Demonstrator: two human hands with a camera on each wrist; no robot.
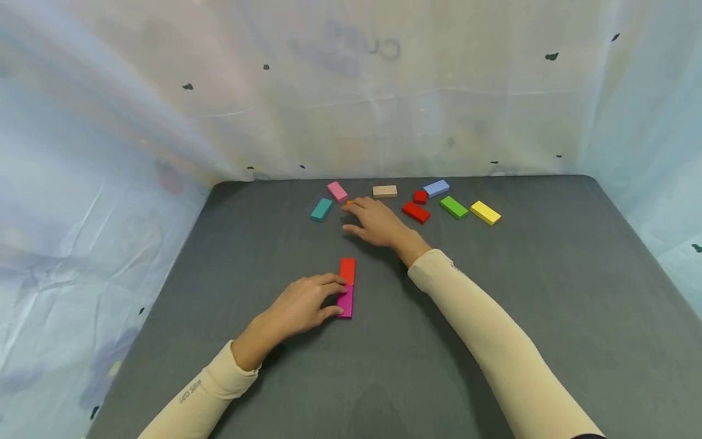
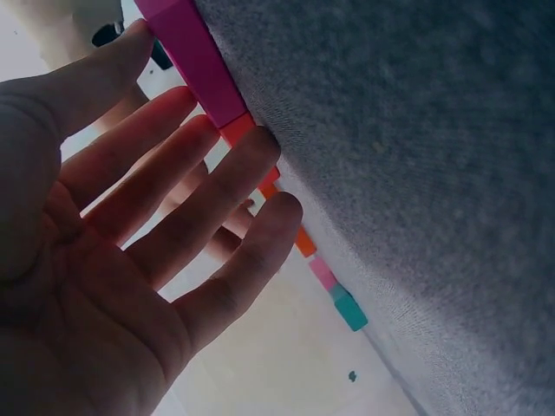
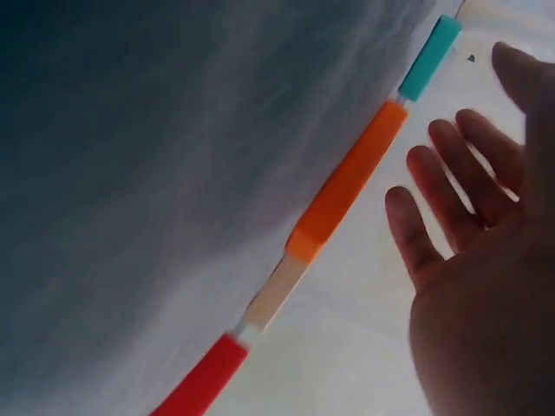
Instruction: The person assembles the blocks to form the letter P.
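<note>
Grey table (image 1: pixel 493 317): both hands flat, right hand (image 1: pixel 378 222) seemingly above orange block (image 3: pixel 347 186).

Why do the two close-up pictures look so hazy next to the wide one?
Head view: evenly lit and sharp, soft shadows under both arms, edges bowed by the wide lens. Left wrist view: the left hand is backlit and glows red, the magenta block fairly sharp. Right wrist view: motion-blurred; right hand dim against glare beside the orange block.

A flat magenta block (image 1: pixel 345 302) lies end to end with a red block (image 1: pixel 347 271) mid-table, touching. A flat orange block (image 3: pixel 349 180) lies farther back, between the teal and wooden ones.
</note>
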